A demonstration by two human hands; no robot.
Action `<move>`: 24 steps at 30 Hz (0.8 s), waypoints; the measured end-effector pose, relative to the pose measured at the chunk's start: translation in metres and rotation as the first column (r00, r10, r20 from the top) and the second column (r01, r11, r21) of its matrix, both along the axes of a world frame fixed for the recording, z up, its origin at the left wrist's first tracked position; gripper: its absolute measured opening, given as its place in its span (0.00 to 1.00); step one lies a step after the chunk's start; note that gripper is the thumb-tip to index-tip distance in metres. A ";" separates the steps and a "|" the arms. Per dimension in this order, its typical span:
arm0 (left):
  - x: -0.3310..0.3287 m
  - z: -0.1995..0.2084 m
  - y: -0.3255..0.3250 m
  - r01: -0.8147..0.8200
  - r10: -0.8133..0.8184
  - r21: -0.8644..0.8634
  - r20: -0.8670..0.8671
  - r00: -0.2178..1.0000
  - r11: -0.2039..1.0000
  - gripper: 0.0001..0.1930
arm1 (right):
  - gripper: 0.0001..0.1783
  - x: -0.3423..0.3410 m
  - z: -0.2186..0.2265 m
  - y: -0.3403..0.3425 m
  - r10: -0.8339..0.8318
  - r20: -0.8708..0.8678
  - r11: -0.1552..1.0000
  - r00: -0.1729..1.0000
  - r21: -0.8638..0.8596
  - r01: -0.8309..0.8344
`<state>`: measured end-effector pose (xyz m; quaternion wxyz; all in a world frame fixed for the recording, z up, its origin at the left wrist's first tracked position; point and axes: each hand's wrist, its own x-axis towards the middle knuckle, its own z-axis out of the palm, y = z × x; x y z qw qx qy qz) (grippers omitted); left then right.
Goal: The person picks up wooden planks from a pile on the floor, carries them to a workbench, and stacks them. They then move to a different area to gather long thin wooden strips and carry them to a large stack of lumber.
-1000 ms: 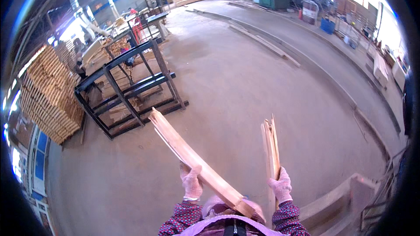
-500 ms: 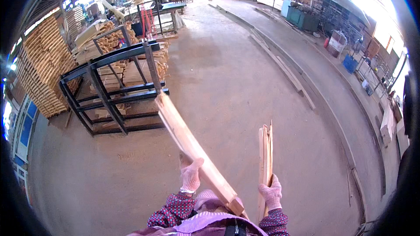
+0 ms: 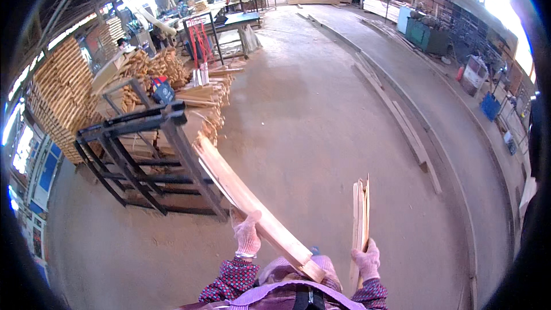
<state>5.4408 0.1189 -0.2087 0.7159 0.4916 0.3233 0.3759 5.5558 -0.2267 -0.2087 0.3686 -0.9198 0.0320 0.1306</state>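
My left hand (image 3: 248,236), in a pale pink knit glove, is closed around a long wooden board (image 3: 258,212). The board slants from its rough far end, beside a black metal frame (image 3: 175,163), down to my waist. A thinner strip seems to lie along its left edge. In my right hand (image 3: 367,259), gloved too, are narrow wooden strips (image 3: 360,212) with splintered tips, held nearly upright. The fingers wrap round both loads, and the two stay apart. Where the board's near end meets my purple apron (image 3: 287,290), I cannot tell if they touch.
Stacked timber (image 3: 63,80) and a heap of loose sticks (image 3: 155,72) stand beyond the frame at left. Long planks (image 3: 402,129) lie on the concrete floor (image 3: 287,138) at right, beside a raised edge. A green box-shaped machine (image 3: 425,35) stands further back; other people are partly visible far left.
The black frame and timber heap have come nearer and lower in view, and the floor planks have shifted right and down. Both hands keep hold of their wood.
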 end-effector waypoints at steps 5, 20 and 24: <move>0.110 0.050 0.050 -0.147 0.150 -0.085 0.035 0.988 0.985 0.39 | 0.40 0.173 0.023 0.085 0.139 0.037 0.988 0.990 0.059 -0.141; 0.439 -0.015 0.305 0.181 0.116 0.517 -0.491 0.863 0.837 0.43 | 0.46 0.505 0.034 0.305 0.163 -0.125 0.986 0.979 0.066 -0.155; 0.568 0.067 0.330 -0.050 0.044 -0.072 -0.083 0.996 0.996 0.45 | 0.46 0.594 -0.012 0.330 0.058 -0.125 0.993 0.990 0.109 -0.045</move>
